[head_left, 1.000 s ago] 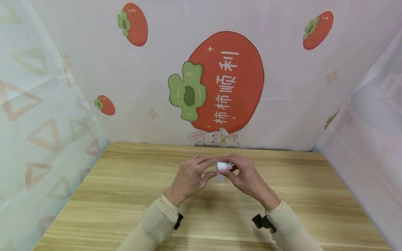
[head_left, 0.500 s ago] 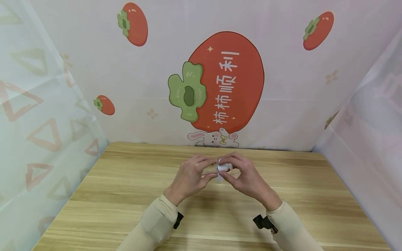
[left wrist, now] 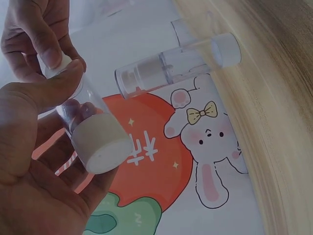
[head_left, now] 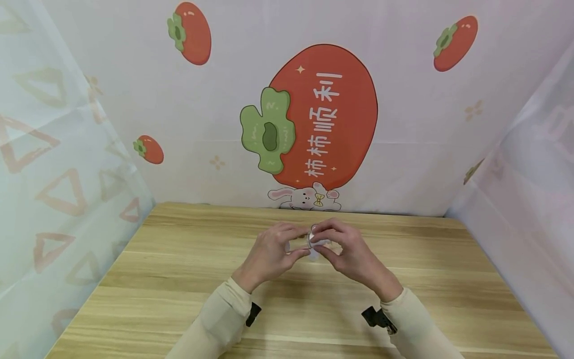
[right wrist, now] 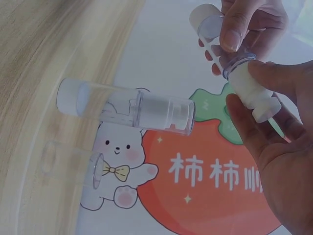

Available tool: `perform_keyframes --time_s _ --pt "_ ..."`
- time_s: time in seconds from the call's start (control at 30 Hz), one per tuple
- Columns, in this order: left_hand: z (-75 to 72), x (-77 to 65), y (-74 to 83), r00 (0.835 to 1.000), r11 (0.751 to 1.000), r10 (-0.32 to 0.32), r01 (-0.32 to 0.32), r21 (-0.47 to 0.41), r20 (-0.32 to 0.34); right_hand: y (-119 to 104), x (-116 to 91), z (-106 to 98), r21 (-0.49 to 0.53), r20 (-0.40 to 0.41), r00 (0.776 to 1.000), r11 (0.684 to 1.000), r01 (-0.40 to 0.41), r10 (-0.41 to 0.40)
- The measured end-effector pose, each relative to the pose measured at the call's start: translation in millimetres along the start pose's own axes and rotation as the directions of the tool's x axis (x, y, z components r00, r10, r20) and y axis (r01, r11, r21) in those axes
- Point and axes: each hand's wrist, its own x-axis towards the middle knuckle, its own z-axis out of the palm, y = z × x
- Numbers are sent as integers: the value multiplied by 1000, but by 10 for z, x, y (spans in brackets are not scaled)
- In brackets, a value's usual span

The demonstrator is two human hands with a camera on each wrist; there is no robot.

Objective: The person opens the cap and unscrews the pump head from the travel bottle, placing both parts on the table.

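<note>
A clear pump bottle point(left wrist: 101, 144) with a white base lies tilted between the two hands. My left hand point(head_left: 269, 252) grips its clear body between thumb and fingers. At the other end, thumb and fingers of my right hand point(head_left: 352, 252) pinch the white pump top point(right wrist: 244, 81), which is largely covered by fingers in the head view. A second clear bottle point(right wrist: 93, 102), also with a white base and pump, stands upright on the table beyond the hands. Beside it is a separate clear cap point(right wrist: 97, 170), apart from both hands.
The wooden table point(head_left: 179, 279) runs back to a white backdrop point(head_left: 215, 114) printed with persimmons and a rabbit. Similar printed sheets close off the left and right sides. A black camera mount point(head_left: 378, 319) sits at the right wrist.
The fingers of my right hand have shifted round the pump top, covering more of its white surface. The left hand stays nearly in place, holding the bottle body.
</note>
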Motion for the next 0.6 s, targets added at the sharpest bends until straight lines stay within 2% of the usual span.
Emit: perform_keyframes --time_s 0.4,0.6 --pt "5 -9 -23 1000 1000 -6 6 -17 3 -4 9 25 -28 7 1000 999 22 -21" --pt "-2 -11 -26 1000 1000 -1 1 -9 -1 -34 5 3 -65 41 996 994 -83 85"
